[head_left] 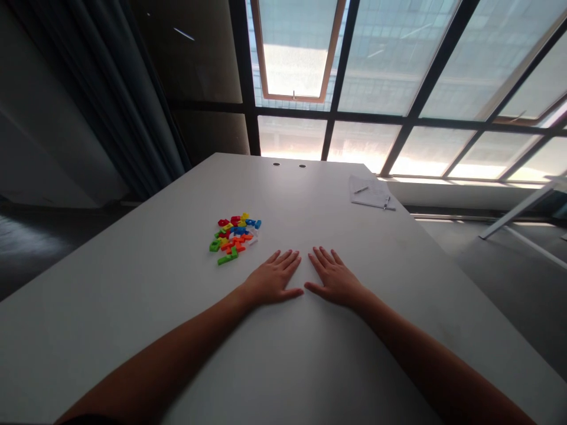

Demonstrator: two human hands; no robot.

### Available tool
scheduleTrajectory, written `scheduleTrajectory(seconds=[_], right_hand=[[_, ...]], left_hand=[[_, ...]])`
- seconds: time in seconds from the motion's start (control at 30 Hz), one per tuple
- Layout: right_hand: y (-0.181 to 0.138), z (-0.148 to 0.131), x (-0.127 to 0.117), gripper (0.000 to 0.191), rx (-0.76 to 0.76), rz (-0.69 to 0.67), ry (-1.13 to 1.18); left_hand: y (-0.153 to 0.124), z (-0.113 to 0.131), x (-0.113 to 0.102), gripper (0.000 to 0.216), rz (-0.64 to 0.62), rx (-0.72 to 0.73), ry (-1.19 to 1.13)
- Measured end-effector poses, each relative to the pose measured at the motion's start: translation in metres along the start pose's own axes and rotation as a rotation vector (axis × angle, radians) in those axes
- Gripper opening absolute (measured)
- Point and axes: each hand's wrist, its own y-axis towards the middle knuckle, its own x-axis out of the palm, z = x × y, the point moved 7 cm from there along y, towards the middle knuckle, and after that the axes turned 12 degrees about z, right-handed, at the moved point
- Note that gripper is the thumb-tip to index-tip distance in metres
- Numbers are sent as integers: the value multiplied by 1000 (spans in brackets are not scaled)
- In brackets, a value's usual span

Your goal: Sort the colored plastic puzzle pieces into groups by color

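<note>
My left hand [273, 278] lies flat on the white table [146, 307], palm down, fingers stretched out and holding nothing. My right hand [335, 277] rests flat beside it in the same way, thumbs almost touching. A small heap of coloured plastic blocks [234, 236], red, yellow, blue, orange and green, lies on the table just left of and beyond my left hand. The nearest piece is a green block [227, 258], a short way from my left fingertips.
A clipboard with paper and a pen [372, 193] lies at the table's far right corner. Two small round holes [289, 164] sit near the far edge. Large windows stand beyond the table, a dark curtain [133, 106] at the left.
</note>
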Motion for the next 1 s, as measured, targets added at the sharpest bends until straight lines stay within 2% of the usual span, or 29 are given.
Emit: scheduleTrajectory(seconds=[0.5, 0.83, 1.0], right_hand=[[10, 0, -1, 106, 17, -52, 95], [8, 1, 4, 104, 23, -77, 129], [7, 2, 7, 103, 13, -42, 143]], left_hand=[[2, -1, -3, 107, 31, -37, -77], [8, 0, 0, 110, -5, -25, -119], [6, -1, -1, 111, -3, -2, -113]])
